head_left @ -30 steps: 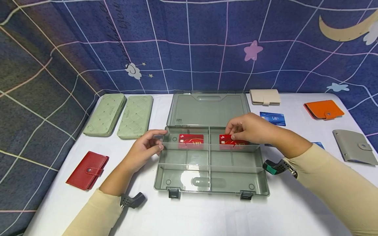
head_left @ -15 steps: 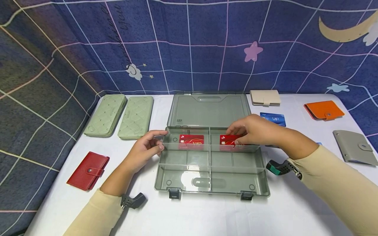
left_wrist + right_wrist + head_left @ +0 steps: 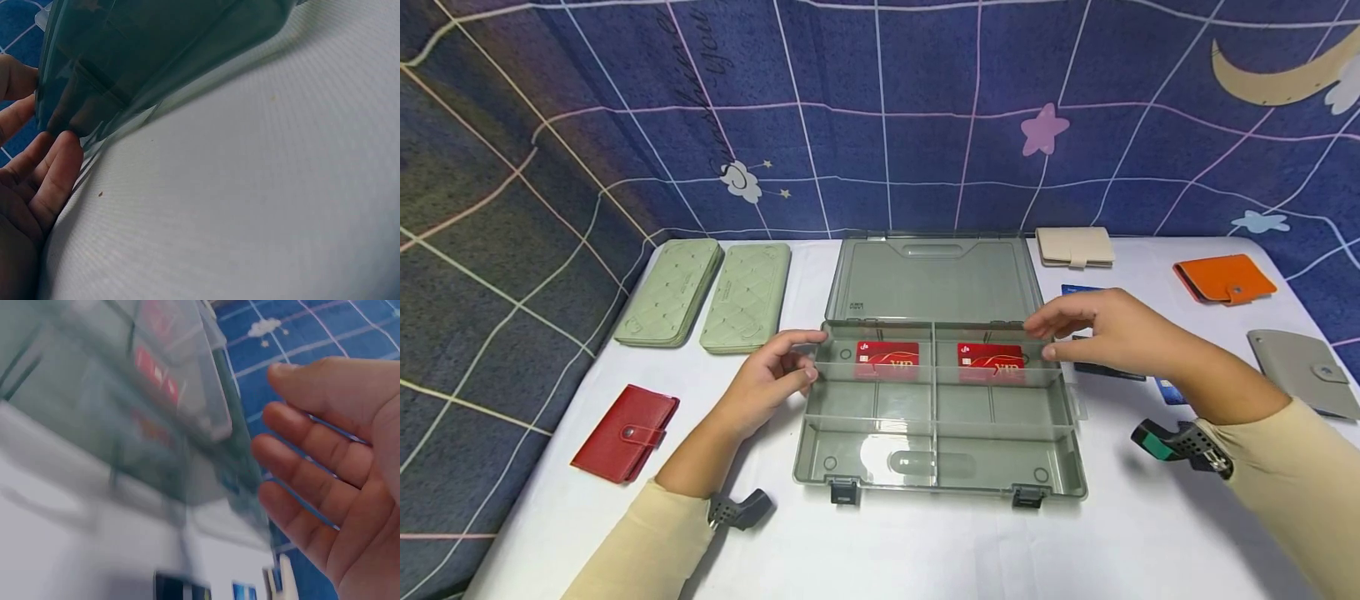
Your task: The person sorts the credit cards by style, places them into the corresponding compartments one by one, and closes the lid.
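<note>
A grey translucent divided box [image 3: 805, 454] lies on the table with its lid [image 3: 932, 275] folded back. One red VIP card [image 3: 887, 357] lies in the back left compartment, another red VIP card [image 3: 990, 358] in the back right one. My left hand [image 3: 767, 379] rests at the box's back left side, fingertips touching its edge; the left wrist view shows the fingers [image 3: 59, 169] against the wall. Over the back right corner, my right hand [image 3: 1108, 333] holds nothing, its fingers loosely bent; the right wrist view shows these fingers [image 3: 300, 462] beside the box.
Two green quilted wallets [image 3: 668, 292] and a red card holder [image 3: 625, 433] lie to the left. On the right are a cream holder [image 3: 1075, 247], an orange holder [image 3: 1225, 278], a grey holder [image 3: 1300, 371], a dark flat item [image 3: 1108, 363] and blue cards [image 3: 1170, 392].
My right hand has let go of the red card in the back right compartment and moved right, to the box's edge. The left hand stays in place.
</note>
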### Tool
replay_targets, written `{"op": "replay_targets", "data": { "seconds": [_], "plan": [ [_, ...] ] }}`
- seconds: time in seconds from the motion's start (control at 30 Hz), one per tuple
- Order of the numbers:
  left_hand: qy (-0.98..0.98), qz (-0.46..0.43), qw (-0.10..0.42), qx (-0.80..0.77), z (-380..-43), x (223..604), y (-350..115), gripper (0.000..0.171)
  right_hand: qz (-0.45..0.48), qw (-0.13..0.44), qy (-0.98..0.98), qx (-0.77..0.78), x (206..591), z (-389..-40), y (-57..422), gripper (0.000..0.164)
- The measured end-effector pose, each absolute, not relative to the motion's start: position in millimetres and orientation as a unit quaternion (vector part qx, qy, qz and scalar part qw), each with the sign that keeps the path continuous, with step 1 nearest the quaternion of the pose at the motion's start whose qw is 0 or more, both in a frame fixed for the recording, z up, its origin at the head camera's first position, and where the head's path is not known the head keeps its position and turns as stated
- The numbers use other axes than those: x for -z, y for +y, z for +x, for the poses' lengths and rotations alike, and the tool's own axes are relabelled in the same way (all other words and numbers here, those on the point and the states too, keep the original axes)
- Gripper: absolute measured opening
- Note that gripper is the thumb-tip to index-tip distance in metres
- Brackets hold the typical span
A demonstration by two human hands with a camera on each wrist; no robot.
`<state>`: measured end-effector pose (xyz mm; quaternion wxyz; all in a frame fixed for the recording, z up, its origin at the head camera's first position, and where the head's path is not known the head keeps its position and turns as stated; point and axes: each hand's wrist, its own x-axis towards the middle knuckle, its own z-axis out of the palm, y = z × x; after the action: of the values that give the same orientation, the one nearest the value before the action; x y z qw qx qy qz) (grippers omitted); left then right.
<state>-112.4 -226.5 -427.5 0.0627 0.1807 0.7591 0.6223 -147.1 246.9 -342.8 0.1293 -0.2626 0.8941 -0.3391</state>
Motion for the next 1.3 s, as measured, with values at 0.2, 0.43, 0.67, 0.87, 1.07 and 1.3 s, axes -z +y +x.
{"op": "replay_targets", "data": {
  "seconds": [0.2,0.43,0.67,0.87,1.07,1.3],
  "plan": [
    [0.762,0.179,0.062,-0.62,-113,428,-226,0.047,-0.218,0.118,0.909,0.333,351,-134,289,0.034],
    [0.763,0.174,0.059,-0.619,-113,429,-226,0.046,-0.186,0.12,0.926,0.307,367,-122,345,0.04],
    [0.766,0.167,0.064,-0.618,-112,429,-227,0.047,-0.149,0.107,0.951,0.247,380,-116,387,0.053],
    [0.764,0.166,0.065,-0.62,-112,428,-227,0.047,-0.133,0.123,0.953,0.244,391,-118,403,0.062],
    [0.764,0.168,0.067,-0.62,-112,428,-226,0.048,-0.164,0.097,0.955,0.229,402,-121,407,0.059],
    [0.766,0.165,0.065,-0.618,-111,427,-226,0.048,-0.185,0.1,0.959,0.192,403,-127,399,0.055]
  ]
}}
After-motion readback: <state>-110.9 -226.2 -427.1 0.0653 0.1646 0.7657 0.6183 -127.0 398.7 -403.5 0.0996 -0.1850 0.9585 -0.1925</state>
